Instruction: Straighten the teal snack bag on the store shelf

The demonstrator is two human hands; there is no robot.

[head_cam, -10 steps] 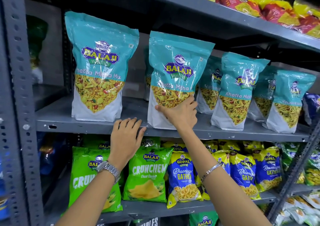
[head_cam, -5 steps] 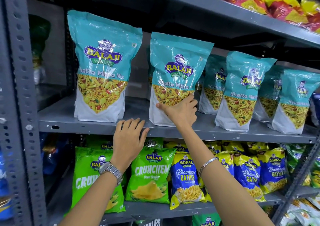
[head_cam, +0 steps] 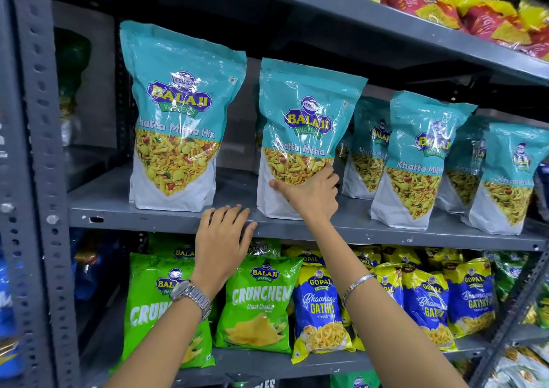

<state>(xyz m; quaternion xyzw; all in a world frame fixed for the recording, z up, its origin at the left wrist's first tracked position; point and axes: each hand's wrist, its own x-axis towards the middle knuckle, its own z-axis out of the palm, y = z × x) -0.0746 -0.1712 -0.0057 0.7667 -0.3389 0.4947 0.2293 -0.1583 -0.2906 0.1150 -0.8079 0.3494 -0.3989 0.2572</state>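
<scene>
A teal Balaji Khatta Mitha bag stands upright on the grey middle shelf, second from the left. My right hand grips its lower right part, thumb across the white front and fingers wrapped around the side. My left hand rests with spread fingers on the shelf's front lip, just left of the bag, holding nothing. A larger teal bag stands upright to the left, apart from the held one.
More teal bags lean in a row to the right. Green Crunchem packs and blue-yellow Gathiya packs fill the lower shelf. Red and yellow packs lie on the top shelf. A perforated steel upright runs down the left.
My right hand has stayed on the teal bag, which has shifted slightly and stands a little straighter. My left hand has kept its place on the shelf lip.
</scene>
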